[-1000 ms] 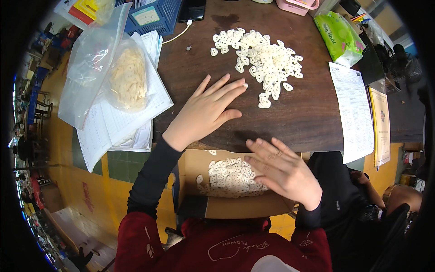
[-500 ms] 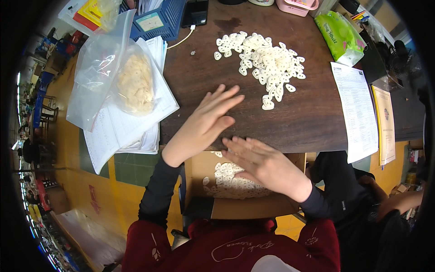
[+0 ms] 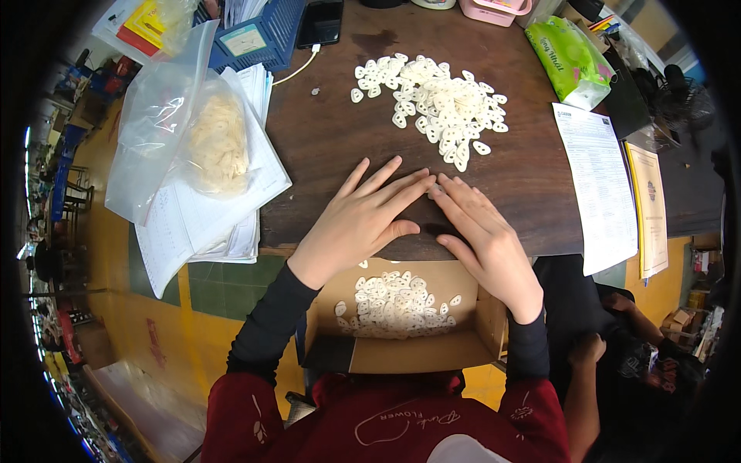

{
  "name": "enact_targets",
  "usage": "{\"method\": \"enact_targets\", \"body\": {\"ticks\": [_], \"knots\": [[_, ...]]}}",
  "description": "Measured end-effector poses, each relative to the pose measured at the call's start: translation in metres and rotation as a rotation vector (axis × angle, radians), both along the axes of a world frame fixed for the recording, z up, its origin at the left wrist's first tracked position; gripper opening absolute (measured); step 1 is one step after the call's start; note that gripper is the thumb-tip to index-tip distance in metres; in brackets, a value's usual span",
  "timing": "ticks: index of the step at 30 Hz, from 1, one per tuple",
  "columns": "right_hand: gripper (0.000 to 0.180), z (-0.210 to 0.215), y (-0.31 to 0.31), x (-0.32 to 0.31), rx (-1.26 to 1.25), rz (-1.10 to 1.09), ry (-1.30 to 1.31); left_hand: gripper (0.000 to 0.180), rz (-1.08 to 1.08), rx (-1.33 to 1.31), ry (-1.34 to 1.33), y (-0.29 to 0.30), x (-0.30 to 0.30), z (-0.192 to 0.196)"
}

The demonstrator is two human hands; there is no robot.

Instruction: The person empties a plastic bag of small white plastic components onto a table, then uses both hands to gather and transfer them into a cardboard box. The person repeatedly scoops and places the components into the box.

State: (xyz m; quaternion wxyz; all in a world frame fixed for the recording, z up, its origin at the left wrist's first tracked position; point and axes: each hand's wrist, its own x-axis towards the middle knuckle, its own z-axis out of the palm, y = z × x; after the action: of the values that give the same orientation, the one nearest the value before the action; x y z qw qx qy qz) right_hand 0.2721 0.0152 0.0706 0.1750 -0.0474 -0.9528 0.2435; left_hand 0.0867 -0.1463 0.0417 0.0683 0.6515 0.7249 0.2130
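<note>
A loose heap of small cream, rounded-triangular pieces with holes (image 3: 455, 104) lies on the dark wooden table. My left hand (image 3: 363, 220) is open, fingers spread, low over the table near its front edge. Beside it, my right hand (image 3: 482, 235) is open and flat, its fingers stretched out together. The fingertips of both hands come close together just nearer than the heap. A small pale thing shows between them, too covered to make out. Below the table edge, under my wrists, an open cardboard box (image 3: 424, 353) holds many of the same cream pieces (image 3: 394, 301).
At left, a clear plastic bag (image 3: 220, 143) of cream-coloured contents rests on stacked papers (image 3: 266, 174). A blue basket (image 3: 258, 42) and a cabled phone (image 3: 320, 23) stand behind. At right are a green tissue pack (image 3: 570, 62), printed sheets (image 3: 602, 177) and another person's arm (image 3: 583, 393).
My right hand has risen from over the box onto the table beside the left. The left hand has turned inward and come nearer. The pieces at the heap's near end have been shifted away.
</note>
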Motion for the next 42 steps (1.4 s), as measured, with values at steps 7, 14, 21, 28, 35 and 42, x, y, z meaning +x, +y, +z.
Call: {"method": "enact_targets", "body": {"ticks": [7, 14, 21, 28, 35, 42], "knots": [[0.05, -0.014, -0.007, 0.0, 0.061, 0.026, -0.076, 0.065, 0.012, 0.001, 0.05, -0.013, -0.003, 0.002], [0.047, -0.009, -0.008, 0.014, 0.056, 0.027, -0.09, 0.05, 0.012, 0.053, 0.063, -0.005, 0.0, 0.001], [0.046, -0.008, -0.006, 0.025, 0.061, 0.075, -0.112, 0.053, 0.07, -0.003, 0.046, -0.012, -0.005, 0.004], [0.052, -0.008, 0.011, 0.024, 0.098, -0.132, -0.096, 0.069, -0.039, -0.06, 0.037, -0.001, 0.002, -0.001], [0.053, -0.005, 0.009, 0.02, 0.125, -0.08, -0.068, 0.077, -0.03, -0.106, 0.186, -0.028, 0.005, 0.004], [0.061, -0.012, -0.014, -0.014, 0.056, 0.104, -0.053, 0.089, 0.025, -0.1, 0.072, -0.044, -0.006, 0.006]]}}
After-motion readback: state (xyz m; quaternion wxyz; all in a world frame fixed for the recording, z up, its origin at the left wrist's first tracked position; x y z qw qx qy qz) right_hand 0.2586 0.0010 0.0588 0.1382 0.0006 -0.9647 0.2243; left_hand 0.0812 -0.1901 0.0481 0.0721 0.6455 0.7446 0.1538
